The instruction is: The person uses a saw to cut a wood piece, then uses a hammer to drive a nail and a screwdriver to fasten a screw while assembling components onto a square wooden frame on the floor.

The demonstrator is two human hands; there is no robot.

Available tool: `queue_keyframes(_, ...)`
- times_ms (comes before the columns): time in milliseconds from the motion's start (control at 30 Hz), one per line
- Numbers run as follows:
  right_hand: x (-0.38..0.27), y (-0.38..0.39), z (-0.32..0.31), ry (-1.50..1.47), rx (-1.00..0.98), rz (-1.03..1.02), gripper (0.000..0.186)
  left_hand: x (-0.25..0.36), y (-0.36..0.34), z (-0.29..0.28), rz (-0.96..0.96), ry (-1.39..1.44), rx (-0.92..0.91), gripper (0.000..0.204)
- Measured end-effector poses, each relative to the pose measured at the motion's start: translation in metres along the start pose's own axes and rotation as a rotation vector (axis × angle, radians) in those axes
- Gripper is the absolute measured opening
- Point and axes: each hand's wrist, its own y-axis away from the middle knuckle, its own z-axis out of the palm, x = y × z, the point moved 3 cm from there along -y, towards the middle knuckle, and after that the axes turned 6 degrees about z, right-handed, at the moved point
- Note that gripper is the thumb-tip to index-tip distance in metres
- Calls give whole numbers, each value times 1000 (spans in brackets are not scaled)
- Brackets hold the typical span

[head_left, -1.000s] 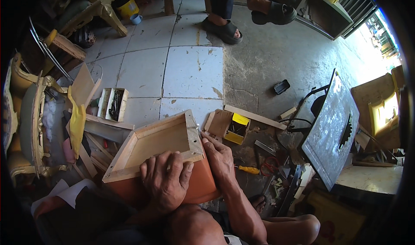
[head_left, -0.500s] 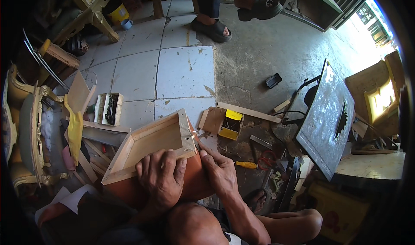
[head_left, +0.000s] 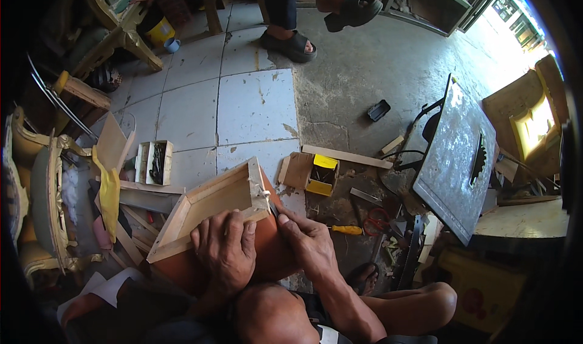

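A wooden box-like piece (head_left: 172, 242) with a pale raised frame and reddish-brown outer sides rests tilted against my knees. My left hand (head_left: 226, 247) is closed over its near rail, fingers curled across the wood. At the right-hand corner, my right hand (head_left: 306, 238) is closed round a narrow blade (head_left: 272, 208), whose handle is hidden in the palm. The blade lies along the frame's edge. A pale curl of wood (head_left: 265, 193) stands up just beyond its tip.
To the right stand a tilted metal saw table (head_left: 452, 162) with a toothed blade, a yellow-handled screwdriver (head_left: 347, 229) and red-handled scissors (head_left: 378, 221). An open box of nails (head_left: 322, 175) lies ahead. Another person's sandalled foot (head_left: 291, 46) is at the far side. Carved chair parts (head_left: 51, 204) stand left.
The pale curl of wood at the frame's corner has grown more visible. The blade and my right hand have shifted slightly along the edge. My left hand keeps its hold, while the whole view has moved a little.
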Motion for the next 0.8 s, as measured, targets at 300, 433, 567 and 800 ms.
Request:
queue_keyframes(300,21,9,-3,-63,13,-27,42,3,-1,1,20,-10,15,26)
queue_keyframes(433,11,-6,1,-33,27,10,42,1,-4,3,13,-18,0,24)
queue_keyframes(567,-3,-21,7,81,101,-148,42,4,-6,2,25,-23,23,21)
queue_keyframes(800,1,-8,6,43,14,-140,36,7,2,3,-24,-49,25,22)
